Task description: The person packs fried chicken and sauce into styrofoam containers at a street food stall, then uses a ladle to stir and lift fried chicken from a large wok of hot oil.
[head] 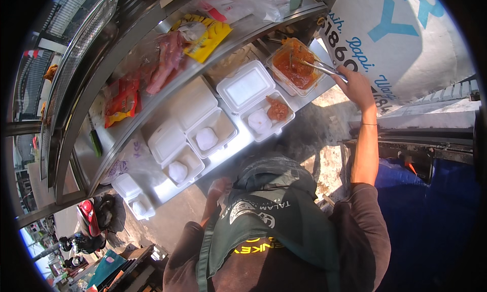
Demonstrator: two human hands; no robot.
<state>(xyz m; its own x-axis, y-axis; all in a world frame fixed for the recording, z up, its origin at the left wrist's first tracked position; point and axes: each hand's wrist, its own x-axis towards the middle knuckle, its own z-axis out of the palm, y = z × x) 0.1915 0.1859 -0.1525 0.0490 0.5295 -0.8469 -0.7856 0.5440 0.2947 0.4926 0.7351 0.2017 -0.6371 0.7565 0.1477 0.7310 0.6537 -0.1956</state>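
Note:
My right hand [354, 87] is closed around metal tongs [323, 68], whose tips reach into a clear plastic tub of red-orange sauce [289, 69] with coated pieces in it. Just left of the tub, an open white foam box [246, 87] holds a wrapped white ball [260, 121] and a piece of fried chicken [277, 109]. Farther left stand more open foam boxes [213, 121], each with a similar white ball. My left hand [220, 186] hangs by the apron below the counter's edge; it seems covered by a clear glove, and its fingers are partly hidden.
A metal counter [167, 189] runs diagonally ahead. On the shelf above lie a yellow packet [209, 41], red packets [121, 102], plastic bags [243, 3] and a green-handled knife [95, 142]. A printed banner [399, 33] hangs at right, above a blue tarp [430, 216]. A motorcycle [89, 219] stands lower left.

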